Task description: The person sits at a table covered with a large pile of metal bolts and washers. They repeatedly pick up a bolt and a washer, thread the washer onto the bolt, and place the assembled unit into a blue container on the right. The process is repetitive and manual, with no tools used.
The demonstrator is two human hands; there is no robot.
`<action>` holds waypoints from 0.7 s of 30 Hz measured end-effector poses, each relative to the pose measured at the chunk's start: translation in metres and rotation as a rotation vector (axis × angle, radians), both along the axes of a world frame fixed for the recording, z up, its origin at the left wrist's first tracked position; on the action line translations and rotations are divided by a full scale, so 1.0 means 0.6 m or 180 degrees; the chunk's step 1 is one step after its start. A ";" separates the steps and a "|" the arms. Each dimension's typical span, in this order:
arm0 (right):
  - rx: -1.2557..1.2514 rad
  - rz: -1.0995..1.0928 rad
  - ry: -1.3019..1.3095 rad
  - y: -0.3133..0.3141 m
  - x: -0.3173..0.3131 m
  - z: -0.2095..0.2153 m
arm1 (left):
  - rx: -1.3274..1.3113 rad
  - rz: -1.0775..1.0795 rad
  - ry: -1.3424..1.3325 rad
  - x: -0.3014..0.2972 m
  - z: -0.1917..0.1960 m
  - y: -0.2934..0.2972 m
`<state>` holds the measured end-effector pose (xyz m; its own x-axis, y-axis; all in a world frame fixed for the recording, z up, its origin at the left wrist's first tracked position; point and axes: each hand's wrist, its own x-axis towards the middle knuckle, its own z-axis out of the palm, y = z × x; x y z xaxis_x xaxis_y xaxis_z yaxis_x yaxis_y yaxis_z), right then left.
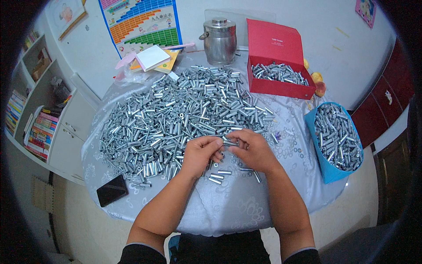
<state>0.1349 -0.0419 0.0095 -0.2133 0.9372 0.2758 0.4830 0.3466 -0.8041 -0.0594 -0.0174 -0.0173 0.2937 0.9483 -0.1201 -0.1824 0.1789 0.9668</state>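
Note:
A large heap of short silver metal sleeves (184, 114) covers the far and left part of a round table with a pale patterned cloth (237, 202). My left hand (200, 154) and my right hand (252, 149) meet at the heap's near edge, fingertips together around a small metal sleeve (229, 142). A few loose sleeves (220, 175) lie on the cloth just under my hands.
A red open box (281, 86) holding sleeves stands at the back right, beside a steel lidded pot (219, 40). A blue tub (327, 169) full of sleeves sits at the right edge. A black phone (112, 190) lies front left. Notebooks (154, 59) lie at the back; shelves (39, 127) stand left.

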 end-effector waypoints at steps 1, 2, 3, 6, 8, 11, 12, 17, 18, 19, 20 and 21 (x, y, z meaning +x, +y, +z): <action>-0.0037 -0.0039 0.0087 0.002 0.001 -0.004 | -0.0078 0.0066 -0.0142 -0.001 0.001 0.001; -0.0078 -0.0086 0.0176 0.005 0.004 -0.013 | -0.0108 0.0006 -0.0156 -0.004 0.002 0.002; -0.0120 -0.0133 0.0265 0.006 0.006 -0.016 | -0.0128 0.0001 -0.0210 -0.003 0.002 0.002; -0.1171 -0.0223 0.1536 0.007 0.002 -0.008 | -0.0094 0.0012 -0.0354 0.000 0.000 0.001; -0.1412 -0.0194 0.1437 0.013 0.012 -0.017 | 0.0056 0.0037 -0.0422 0.002 -0.003 0.000; -0.1049 -0.0056 0.1901 0.016 0.002 -0.022 | 0.0069 0.0159 -0.0426 0.005 0.001 -0.002; -0.0803 0.0004 0.2151 0.015 -0.002 -0.022 | 0.0068 0.0160 -0.0446 0.006 0.001 -0.001; -0.1346 -0.0110 0.1587 0.015 0.014 -0.017 | -0.0109 0.0182 -0.0546 0.004 0.004 0.001; -0.1413 -0.0141 0.1427 0.016 0.016 -0.019 | -0.0085 0.0195 -0.0511 0.005 0.004 0.000; -0.1251 -0.0160 0.1582 0.016 0.011 -0.022 | -0.0061 0.0208 -0.0476 0.006 0.002 0.000; -0.1087 -0.0177 0.1731 0.015 0.002 -0.024 | -0.0036 0.0222 -0.0445 0.006 0.000 -0.001; -0.0921 -0.0195 0.1880 0.014 -0.003 -0.025 | 0.0005 0.0209 -0.0440 0.005 -0.003 -0.001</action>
<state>0.1331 -0.0334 -0.0054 -0.0474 0.9967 0.0653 -0.0558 0.0626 -0.9965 -0.0562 -0.0181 -0.0190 0.2446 0.9662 -0.0814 -0.3250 0.1608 0.9319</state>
